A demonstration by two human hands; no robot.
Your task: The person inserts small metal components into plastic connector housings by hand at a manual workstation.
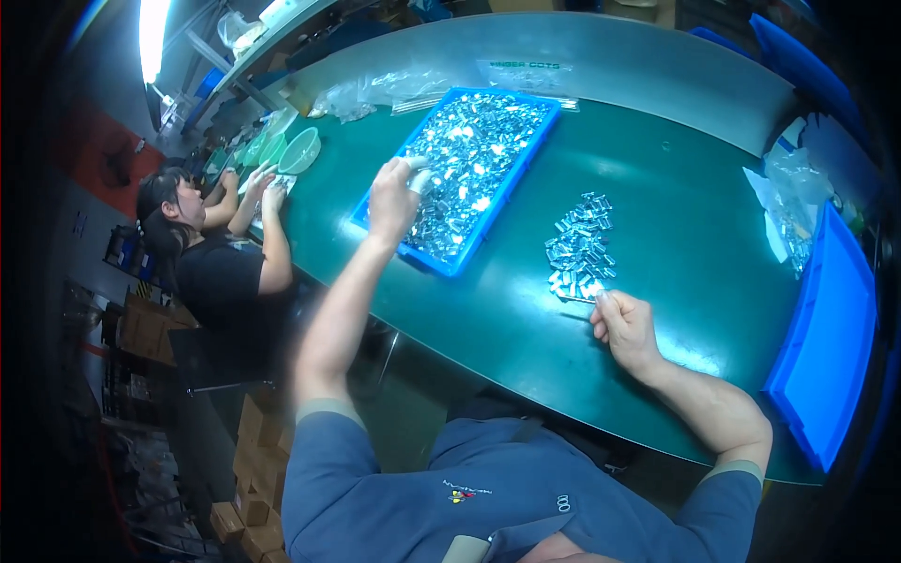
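Observation:
My left hand (394, 199) reaches over the near-left rim of a blue plastic tray (488, 225). Pale finger cots seem to cover its fingertips, which are apart above many small shiny metal pieces (483, 141); I see nothing held in it. On the green tabletop right of the tray lies a loose pile of similar short, silvery, cylinder-like pieces (584, 242). My right hand (627, 330) is closed at the pile's near edge, pinching a thin, straight, rod-like tool (574, 299). That tool's exact kind is too small to make out.
At far right, a blue tray (826, 347) leans along the table's edge beside clear plastic bags (793, 197). More bags (347, 98) lie at the back against a grey panel. A co-worker (221, 253) sits at left near green bowls (300, 150). Cardboard boxes (258, 450) stand below.

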